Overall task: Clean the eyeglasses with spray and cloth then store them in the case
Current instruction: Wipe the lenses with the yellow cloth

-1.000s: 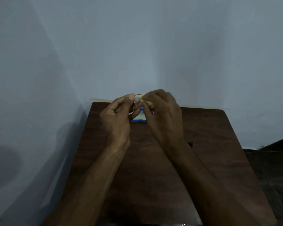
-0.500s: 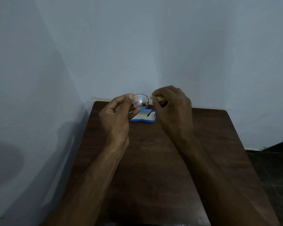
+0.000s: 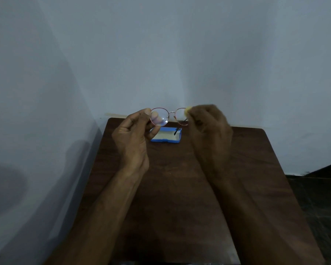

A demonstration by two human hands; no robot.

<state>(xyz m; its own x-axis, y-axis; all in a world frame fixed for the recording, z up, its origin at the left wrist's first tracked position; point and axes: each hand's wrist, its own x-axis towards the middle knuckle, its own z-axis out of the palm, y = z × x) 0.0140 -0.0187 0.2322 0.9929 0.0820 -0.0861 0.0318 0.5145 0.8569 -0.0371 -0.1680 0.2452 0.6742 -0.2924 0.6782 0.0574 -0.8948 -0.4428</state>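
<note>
Head | L hand point(image 3: 131, 134) pinches eyeglasses point(image 3: 161, 121) | R hand point(image 3: 210, 125) — blurred — pinches yellow cloth point(image 3: 188, 109) against them | blue case point(image 3: 165, 137) open

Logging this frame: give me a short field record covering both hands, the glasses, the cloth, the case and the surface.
left hand: pinches the eyeglasses at one lens rim, held above the table
right hand: blurred, holds a yellow cloth at the other lens
case: blue, open, on the table beyond the hands
surface: dark wood
</note>
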